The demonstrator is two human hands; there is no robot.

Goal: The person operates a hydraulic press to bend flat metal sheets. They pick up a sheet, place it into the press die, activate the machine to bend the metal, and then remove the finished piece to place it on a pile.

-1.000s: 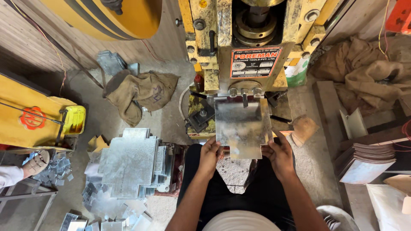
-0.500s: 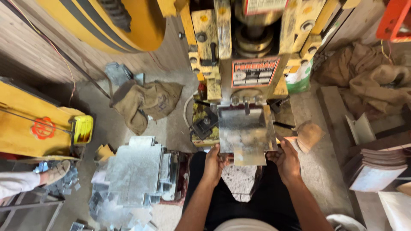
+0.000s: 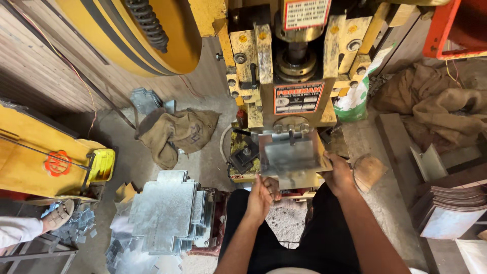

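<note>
Change: the view is seen shifted since half a second ago, with the yellow press now larger and higher in frame.
Stack: cross-shaped galvanised sheet blanks [image 3: 165,215] are piled at the left.
Left hand [image 3: 259,198]: curled under the near edge of the shiny square metal plate [image 3: 291,155].
Plate: held on the yellow power press [image 3: 284,66] bed.
Right hand [image 3: 339,175]: closed on the plate's right edge.

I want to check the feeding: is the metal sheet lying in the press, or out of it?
In: the metal sheet lies flat under the press, steadied by both hands.
</note>
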